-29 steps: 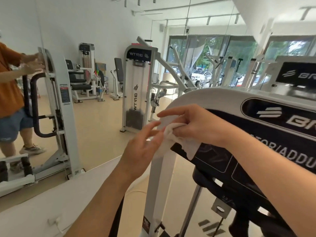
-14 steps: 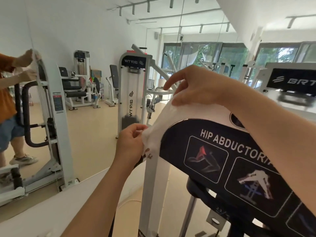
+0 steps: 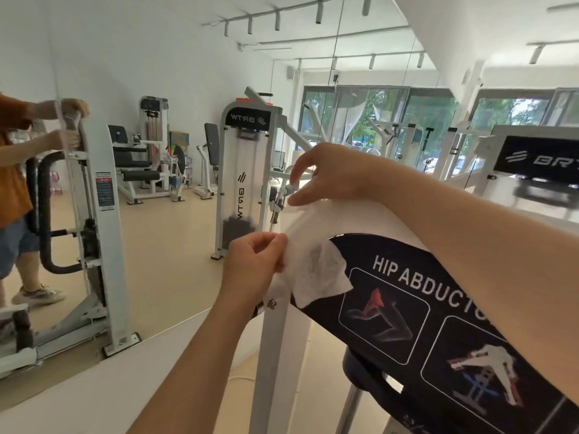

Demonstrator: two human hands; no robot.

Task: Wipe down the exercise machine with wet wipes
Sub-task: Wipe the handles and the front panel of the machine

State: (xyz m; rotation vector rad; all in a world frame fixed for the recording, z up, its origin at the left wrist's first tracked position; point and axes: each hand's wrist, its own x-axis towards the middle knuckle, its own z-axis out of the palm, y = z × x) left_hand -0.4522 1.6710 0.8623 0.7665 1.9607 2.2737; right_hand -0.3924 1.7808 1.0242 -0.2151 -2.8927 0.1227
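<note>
**Wipe spread out at the machine's top corner**

The left hand (image 3: 253, 264) pinches the lower left edge of the wet wipe (image 3: 316, 270) with curled fingers. The right hand (image 3: 329, 173), higher up, pinches its top edge. The wipe hangs spread between them against the top-left corner of the exercise machine (image 3: 438, 308), overlapping its black instruction panel. I judge the wipe is being opened out. Next it needs pressing flat and drawing across the panel. No wipe packet or bin shows.

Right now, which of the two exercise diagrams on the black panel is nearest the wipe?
The left diagram, the figure with the red hip: the wet wipe's lower corner hangs beside its frame. The right diagram, white and blue, sits farther away.
</note>
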